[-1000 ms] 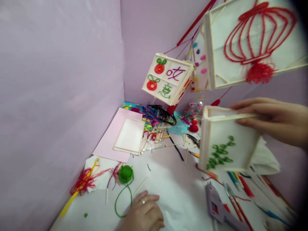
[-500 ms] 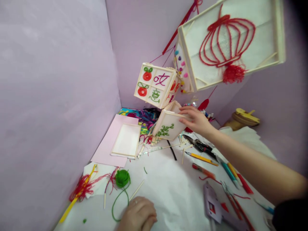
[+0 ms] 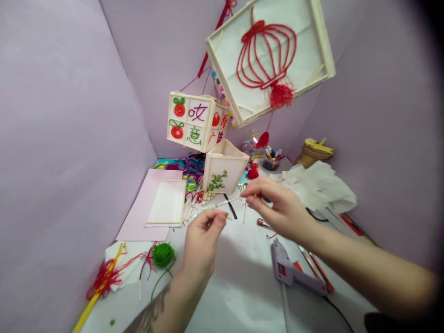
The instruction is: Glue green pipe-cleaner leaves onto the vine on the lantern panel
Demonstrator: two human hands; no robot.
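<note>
My left hand [image 3: 204,236] is raised over the middle of the table, thumb and forefinger pinched, with a short end of green yarn showing at its fingertips. A strand runs from the green yarn ball [image 3: 163,255] toward my left wrist. Facing it, my right hand [image 3: 275,203] has thumb and forefinger closed together. A thin pale stick [image 3: 227,202] shows by those fingertips; whether they hold it, I cannot tell. Behind both hands stands a white paper lantern frame [image 3: 231,173] with a green yarn sprig on its front.
A lilac glue gun [image 3: 286,266] lies at the right front. White framed panel [image 3: 167,203] rests on pink card [image 3: 133,212] at the left. Decorated lanterns [image 3: 190,121] hang above, the large one [image 3: 267,104] close overhead. Crumpled white cloth [image 3: 315,185] lies at the right.
My right hand has let go of the lantern frame and come down toward me. My left hand has risen from the table's front to meet it. The view has shifted to the right.
</note>
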